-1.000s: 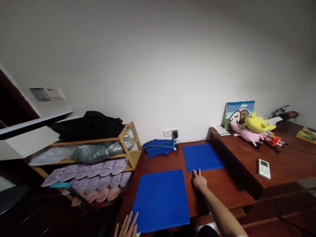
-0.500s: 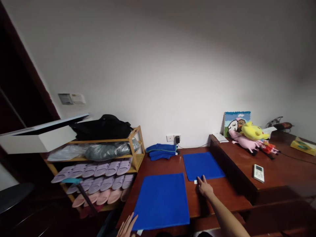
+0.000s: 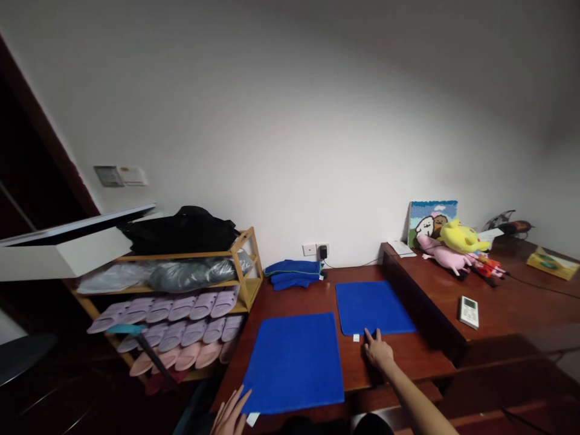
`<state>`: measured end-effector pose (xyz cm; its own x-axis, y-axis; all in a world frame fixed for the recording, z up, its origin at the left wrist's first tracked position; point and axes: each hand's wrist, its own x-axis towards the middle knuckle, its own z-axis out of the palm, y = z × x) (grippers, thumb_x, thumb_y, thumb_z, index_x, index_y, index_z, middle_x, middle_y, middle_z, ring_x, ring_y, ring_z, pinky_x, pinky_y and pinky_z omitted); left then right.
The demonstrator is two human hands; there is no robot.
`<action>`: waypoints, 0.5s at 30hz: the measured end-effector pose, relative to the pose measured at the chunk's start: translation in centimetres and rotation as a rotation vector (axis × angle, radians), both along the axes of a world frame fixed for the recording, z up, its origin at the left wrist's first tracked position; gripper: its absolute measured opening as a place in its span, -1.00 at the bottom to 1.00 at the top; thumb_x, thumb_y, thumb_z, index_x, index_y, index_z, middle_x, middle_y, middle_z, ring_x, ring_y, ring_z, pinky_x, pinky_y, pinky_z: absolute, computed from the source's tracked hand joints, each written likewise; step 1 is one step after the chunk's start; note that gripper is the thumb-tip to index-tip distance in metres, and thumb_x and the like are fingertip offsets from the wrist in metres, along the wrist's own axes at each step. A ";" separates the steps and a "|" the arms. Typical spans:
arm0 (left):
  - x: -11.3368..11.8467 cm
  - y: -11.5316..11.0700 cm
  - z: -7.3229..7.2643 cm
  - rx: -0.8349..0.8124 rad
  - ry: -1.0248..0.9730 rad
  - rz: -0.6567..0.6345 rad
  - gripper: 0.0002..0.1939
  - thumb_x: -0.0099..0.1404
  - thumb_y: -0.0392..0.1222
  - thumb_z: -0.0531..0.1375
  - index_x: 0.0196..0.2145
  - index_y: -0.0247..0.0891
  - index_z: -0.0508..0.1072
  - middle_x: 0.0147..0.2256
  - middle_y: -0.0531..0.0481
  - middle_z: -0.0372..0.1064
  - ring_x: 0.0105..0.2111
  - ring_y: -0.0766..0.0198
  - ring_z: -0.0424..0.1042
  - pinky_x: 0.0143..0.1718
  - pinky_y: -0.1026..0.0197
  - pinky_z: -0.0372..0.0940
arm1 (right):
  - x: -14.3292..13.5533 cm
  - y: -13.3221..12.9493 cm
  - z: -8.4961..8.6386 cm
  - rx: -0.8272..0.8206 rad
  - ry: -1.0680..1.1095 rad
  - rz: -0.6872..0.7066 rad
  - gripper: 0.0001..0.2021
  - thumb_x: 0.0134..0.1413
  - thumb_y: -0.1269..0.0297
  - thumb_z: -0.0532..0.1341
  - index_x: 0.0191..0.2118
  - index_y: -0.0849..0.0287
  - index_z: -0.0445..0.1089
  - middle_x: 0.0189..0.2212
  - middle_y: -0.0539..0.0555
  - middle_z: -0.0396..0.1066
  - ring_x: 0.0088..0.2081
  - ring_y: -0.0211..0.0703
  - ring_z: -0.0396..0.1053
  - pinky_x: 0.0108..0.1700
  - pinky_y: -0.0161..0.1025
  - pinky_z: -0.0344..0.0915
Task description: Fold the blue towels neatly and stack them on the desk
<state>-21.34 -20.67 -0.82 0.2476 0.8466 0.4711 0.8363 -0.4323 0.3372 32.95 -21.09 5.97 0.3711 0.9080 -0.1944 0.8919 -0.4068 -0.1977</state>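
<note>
Two blue cloths lie spread flat on a reddish-brown wooden table (image 3: 317,296). The larger-looking blue cloth (image 3: 294,365) is at the front left, a white tag at its near edge. My left hand (image 3: 231,414) rests at its near left corner with fingers apart. Farther right lies the second blue cloth (image 3: 374,307), also with a small white tag (image 3: 356,338) on its near edge. My right hand (image 3: 379,351) touches that edge with outstretched fingertips, right of the tag. Folded blue cloths (image 3: 293,273) sit at the back against the wall.
On the left stands a wooden rack (image 3: 248,290) with slippers, plastic bags and a black bag (image 3: 183,231). A higher brown surface (image 3: 502,302) on the right carries plush toys (image 3: 460,237), a white remote (image 3: 469,312) and a yellow tissue pack (image 3: 551,264). A charger (image 3: 323,252) is plugged into the wall.
My right hand has shifted slightly right along the near edge of the right cloth, uncovering its white tag. My left hand stays at its corner. The view has turned slightly.
</note>
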 end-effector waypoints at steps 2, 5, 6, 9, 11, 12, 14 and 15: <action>0.3 0.1 0.1 -0.012 -0.020 0.001 -0.55 0.34 -0.18 0.02 0.08 0.02 0.53 0.18 0.02 0.47 0.21 0.04 0.42 0.22 -0.16 0.35 | -0.2 -1.2 0.5 0.004 -0.001 -0.009 -0.40 0.32 0.23 -0.03 0.45 -0.04 0.06 0.44 0.40 -0.04 0.01 0.18 0.54 0.02 0.14 0.41; 0.4 0.3 0.1 0.001 -0.060 0.003 -0.64 0.30 -0.17 0.05 -0.06 -0.05 0.57 0.11 -0.03 0.54 0.15 0.03 0.48 0.21 -0.16 0.36 | -1.5 -3.3 1.3 0.099 -0.007 0.001 -0.39 0.30 0.28 -0.02 0.44 -0.04 0.05 0.46 0.30 -0.08 0.09 0.12 0.48 0.03 0.05 0.42; 0.3 0.4 0.1 0.009 -0.074 0.004 -0.67 0.29 -0.16 0.06 -0.09 -0.05 0.57 0.09 -0.04 0.55 0.13 0.02 0.50 0.19 -0.14 0.37 | -2.5 -4.2 1.4 0.162 -0.004 0.043 -0.38 0.28 0.31 -0.01 0.44 -0.03 0.06 0.46 0.26 -0.06 0.13 0.09 0.43 0.04 0.00 0.41; 0.3 0.6 0.3 0.037 -0.099 0.015 -0.71 0.28 -0.14 0.08 -0.15 -0.06 0.57 0.07 -0.07 0.55 0.03 0.04 0.56 0.07 -0.03 0.46 | -6.6 -7.2 0.5 0.333 0.019 0.334 -0.43 0.21 0.32 0.08 0.34 -0.03 0.20 0.39 0.16 0.13 0.18 0.02 0.35 0.07 -0.13 0.40; 0.4 0.5 0.7 0.057 -0.096 0.028 -0.73 0.27 -0.13 0.09 -0.21 -0.06 0.58 0.02 -0.08 0.57 -0.02 0.04 0.58 -0.01 0.01 0.49 | -9.6 -8.9 -0.9 0.374 0.001 0.529 -0.46 0.16 0.25 0.18 0.27 -0.06 0.26 0.32 0.12 0.24 0.15 0.06 0.36 0.09 -0.10 0.39; 0.4 0.3 1.0 0.067 -0.089 0.033 -0.74 0.27 -0.12 0.09 -0.23 -0.06 0.59 -0.03 -0.08 0.58 -0.05 0.03 0.58 -0.02 0.01 0.50 | -10.8 -9.6 -1.6 0.381 -0.022 0.584 -0.44 0.12 0.22 0.23 0.26 -0.07 0.27 0.29 0.12 0.28 0.13 0.10 0.36 0.09 -0.06 0.39; 0.6 0.0 1.7 0.077 -0.070 0.034 -0.74 0.28 -0.10 0.09 -0.26 -0.05 0.60 -0.12 -0.06 0.59 -0.09 0.02 0.59 -0.05 0.01 0.50 | -12.3 -10.2 -2.7 0.395 -0.086 0.616 -0.41 0.06 0.26 0.30 0.24 -0.05 0.28 0.24 0.14 0.34 0.10 0.15 0.38 0.08 -0.02 0.40; 0.6 -0.2 2.1 0.079 -0.061 0.031 -0.73 0.29 -0.09 0.09 -0.25 -0.05 0.60 -0.15 -0.05 0.60 -0.11 0.03 0.59 -0.06 0.01 0.50 | -12.7 -10.3 -3.1 0.403 -0.118 0.613 -0.43 0.05 0.33 0.29 0.21 -0.04 0.30 0.20 0.14 0.37 0.06 0.13 0.41 0.05 -0.03 0.40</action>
<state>-20.72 -20.87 1.31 0.1907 0.8132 0.5499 0.8286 -0.4337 0.3541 20.24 -31.36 2.92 -0.2277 0.9513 0.2078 0.9600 0.2550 -0.1154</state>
